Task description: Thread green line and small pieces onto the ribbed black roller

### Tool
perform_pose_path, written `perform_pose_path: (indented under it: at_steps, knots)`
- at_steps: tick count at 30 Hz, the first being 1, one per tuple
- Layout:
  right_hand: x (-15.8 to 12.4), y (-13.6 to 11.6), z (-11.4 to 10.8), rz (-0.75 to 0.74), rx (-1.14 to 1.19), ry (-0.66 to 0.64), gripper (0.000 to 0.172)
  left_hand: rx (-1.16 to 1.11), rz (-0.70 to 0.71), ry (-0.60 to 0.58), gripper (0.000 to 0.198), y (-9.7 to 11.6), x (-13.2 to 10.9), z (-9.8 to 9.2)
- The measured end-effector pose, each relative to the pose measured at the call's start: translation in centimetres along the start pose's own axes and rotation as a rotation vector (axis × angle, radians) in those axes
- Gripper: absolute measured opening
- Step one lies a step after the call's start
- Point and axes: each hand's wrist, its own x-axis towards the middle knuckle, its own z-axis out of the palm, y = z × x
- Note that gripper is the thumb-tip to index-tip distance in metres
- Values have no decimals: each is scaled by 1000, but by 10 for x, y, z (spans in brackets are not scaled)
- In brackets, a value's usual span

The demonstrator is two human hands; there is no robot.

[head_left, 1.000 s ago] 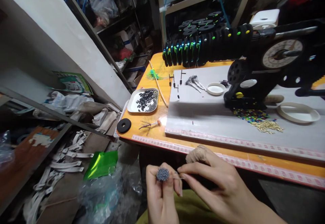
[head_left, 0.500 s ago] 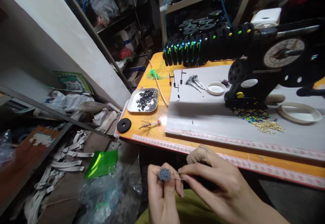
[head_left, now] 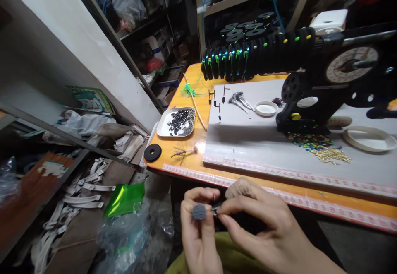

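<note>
My left hand point(head_left: 200, 239) is closed round a bundle of thin strands, its grey, rounded, beaded head point(head_left: 199, 212) facing up between thumb and index finger. Close against it on the right, my right hand point(head_left: 269, 220) pinches the thin strands coming out of the bundle. A beige wrap point(head_left: 238, 187) covers one finger of the right hand. Both hands are above my lap, in front of the table edge. What the strands are made of is too small to tell.
Across the table edge runs a measuring tape point(head_left: 198, 175). A white tray point(head_left: 161, 130) of small black pieces and a black disc point(head_left: 152, 152) sit at left. Similar bundles point(head_left: 238, 100), a round dish point(head_left: 266, 108) and loose beads point(head_left: 330, 155) lie on the grey board, beside a black machine point(head_left: 297, 100).
My left hand's outer fingers have lifted and loosened beside the bundle. The right fingertips have shifted slightly, still pinching the strands. The bundle's head is now blurred and a little turned.
</note>
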Motion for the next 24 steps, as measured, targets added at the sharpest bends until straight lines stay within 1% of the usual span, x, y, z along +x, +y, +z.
perform_pose_path:
  at_steps: [2,3,6,8,10,12,14,16,17,19,21,22,24]
  knots:
    - [-2,-1,6,-37,-10,33,15,-141,35,83,15,1,2,5]
    - [-3,-2,8,-54,-14,49,15,-230,33,96,14,2,3,7]
    - [-3,-1,12,-82,-28,71,15,-454,-8,61,13,11,10,13]
    - [-1,0,10,-91,-40,79,16,-551,-5,54,16,22,18,14]
    - [3,1,6,-80,-67,106,17,-584,69,68,20,35,31,13]
    - [6,2,0,-50,-90,128,17,-500,205,33,23,47,48,7]
    - [7,2,-6,-16,-79,110,16,-251,328,-72,18,54,68,-1]
    - [6,2,-10,9,-49,69,16,135,364,-186,7,57,88,-9]
    - [5,2,-11,18,-37,47,15,361,360,-249,7,57,97,-12]
    - [3,2,-11,29,-34,18,14,843,357,-423,17,56,114,-14]
    - [2,2,-11,32,-44,6,13,1220,397,-561,26,52,127,-13]
    - [1,2,-11,32,-51,1,13,1344,426,-587,30,50,131,-12]
    - [1,2,-10,28,-67,1,13,1494,469,-558,35,45,138,-10]
